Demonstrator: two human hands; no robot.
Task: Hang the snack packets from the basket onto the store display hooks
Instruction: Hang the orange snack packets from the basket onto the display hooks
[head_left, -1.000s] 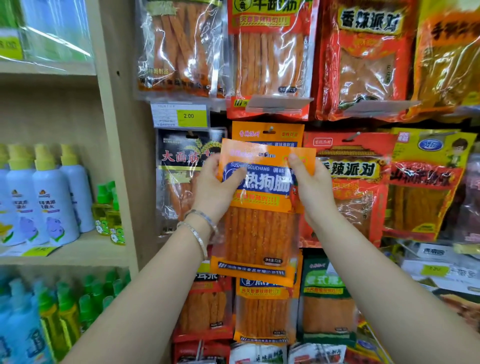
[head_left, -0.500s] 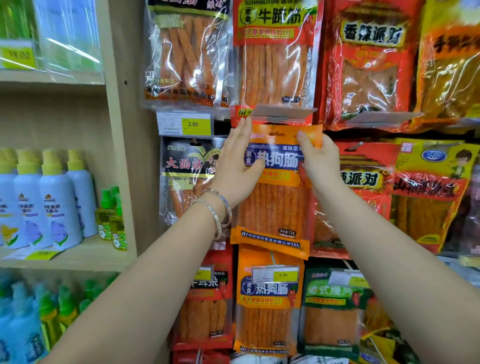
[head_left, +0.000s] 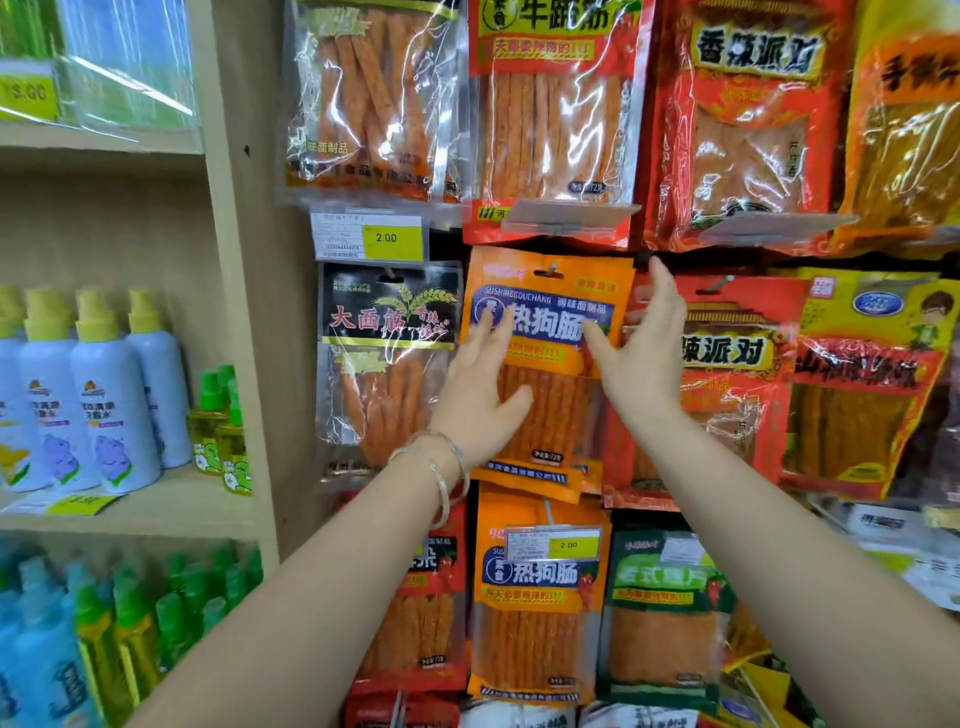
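An orange snack packet (head_left: 550, 291) with a blue label hangs on a display hook (head_left: 551, 270) in the middle row, the hook's tip poking through its top hole. My left hand (head_left: 480, 395), bracelets at the wrist, lies flat with straight fingers on the packet's lower left. My right hand (head_left: 641, 348) is spread open at the packet's right edge, thumb touching the label, fingers pointing up. No basket is in view.
Other snack packets fill the hooks around: a black one (head_left: 389, 353) to the left, red ones (head_left: 727, 374) to the right, another orange one (head_left: 540, 597) below. A wooden shelf post (head_left: 244, 312) and spray bottles (head_left: 111, 405) stand at the left.
The orange packet went up from chest height onto the hook. Both hands let go of its top corners and now lie open against it, lower down.
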